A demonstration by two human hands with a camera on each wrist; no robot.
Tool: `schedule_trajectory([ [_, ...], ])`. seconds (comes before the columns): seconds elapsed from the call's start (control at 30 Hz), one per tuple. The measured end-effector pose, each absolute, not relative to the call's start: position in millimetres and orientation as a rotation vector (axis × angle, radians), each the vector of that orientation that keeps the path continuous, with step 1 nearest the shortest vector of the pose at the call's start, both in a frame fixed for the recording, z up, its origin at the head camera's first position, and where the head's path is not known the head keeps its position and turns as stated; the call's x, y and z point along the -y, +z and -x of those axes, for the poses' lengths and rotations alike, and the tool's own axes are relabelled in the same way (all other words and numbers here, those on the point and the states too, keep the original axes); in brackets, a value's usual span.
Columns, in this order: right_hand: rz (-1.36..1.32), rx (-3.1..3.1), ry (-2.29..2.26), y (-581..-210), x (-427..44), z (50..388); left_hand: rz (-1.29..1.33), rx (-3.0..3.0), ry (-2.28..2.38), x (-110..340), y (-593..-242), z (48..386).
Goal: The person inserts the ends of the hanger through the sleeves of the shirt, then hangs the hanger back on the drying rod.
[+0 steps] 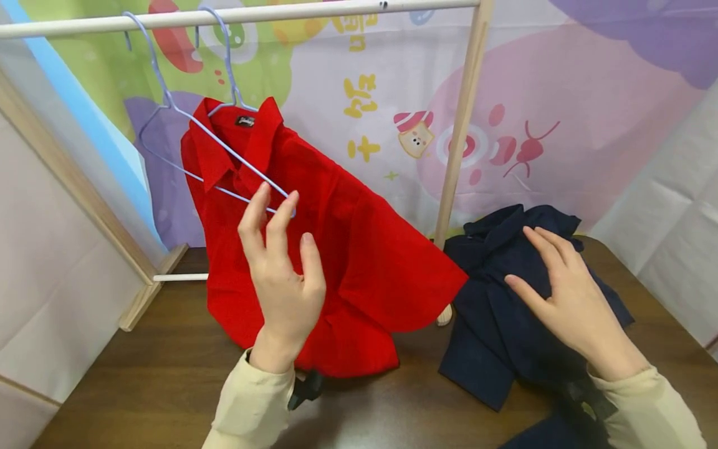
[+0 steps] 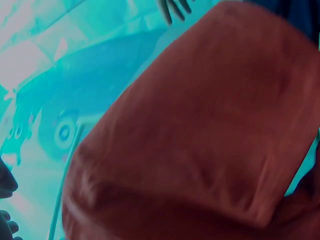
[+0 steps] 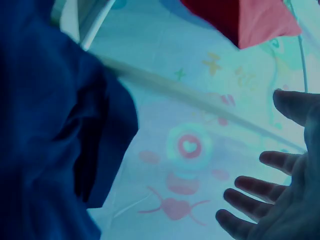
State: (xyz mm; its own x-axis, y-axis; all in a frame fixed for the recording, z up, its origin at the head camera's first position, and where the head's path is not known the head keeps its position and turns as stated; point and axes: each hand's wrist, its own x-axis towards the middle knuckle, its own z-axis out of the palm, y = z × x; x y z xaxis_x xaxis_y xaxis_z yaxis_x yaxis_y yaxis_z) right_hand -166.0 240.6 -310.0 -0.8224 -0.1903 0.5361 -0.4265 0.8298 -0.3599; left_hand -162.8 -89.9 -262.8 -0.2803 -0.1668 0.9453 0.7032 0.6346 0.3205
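A red collared shirt (image 1: 359, 249) hangs on a light purple hanger at the rack's left part. In front of its collar hangs a second, bare hanger (image 1: 224, 146). My left hand (image 1: 286, 274) is raised before the shirt, fingers spread and slightly bent near the bare hanger's lower corner; whether they touch it I cannot tell. A dark navy garment (image 1: 493, 305) lies bunched on the table at the right. Over it my right hand (image 1: 572, 296) hovers with fingers extended, holding nothing. The right wrist view shows that hand (image 3: 270, 195) beside the navy cloth (image 3: 45, 125).
A rack with a white top rail (image 1: 336, 9) and wooden side posts (image 1: 462, 125) stands on the brown table (image 1: 168, 349). Behind it hangs a printed cartoon cloth (image 1: 521, 75). More dark cloth (image 1: 555, 430) lies at the front edge by my right sleeve.
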Motion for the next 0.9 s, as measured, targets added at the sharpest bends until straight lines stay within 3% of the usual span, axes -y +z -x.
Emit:
schedule_trajectory([
  [0.5,-0.401,2.707,0.568,-324.9,-260.2,176.3,0.936,1.993,-0.534,13.5,-302.0,164.7],
  [0.9,-0.372,2.865,0.504,-333.3,-267.5,180.0,1.021,2.311,-0.342,-30.1,-324.8,168.3],
])
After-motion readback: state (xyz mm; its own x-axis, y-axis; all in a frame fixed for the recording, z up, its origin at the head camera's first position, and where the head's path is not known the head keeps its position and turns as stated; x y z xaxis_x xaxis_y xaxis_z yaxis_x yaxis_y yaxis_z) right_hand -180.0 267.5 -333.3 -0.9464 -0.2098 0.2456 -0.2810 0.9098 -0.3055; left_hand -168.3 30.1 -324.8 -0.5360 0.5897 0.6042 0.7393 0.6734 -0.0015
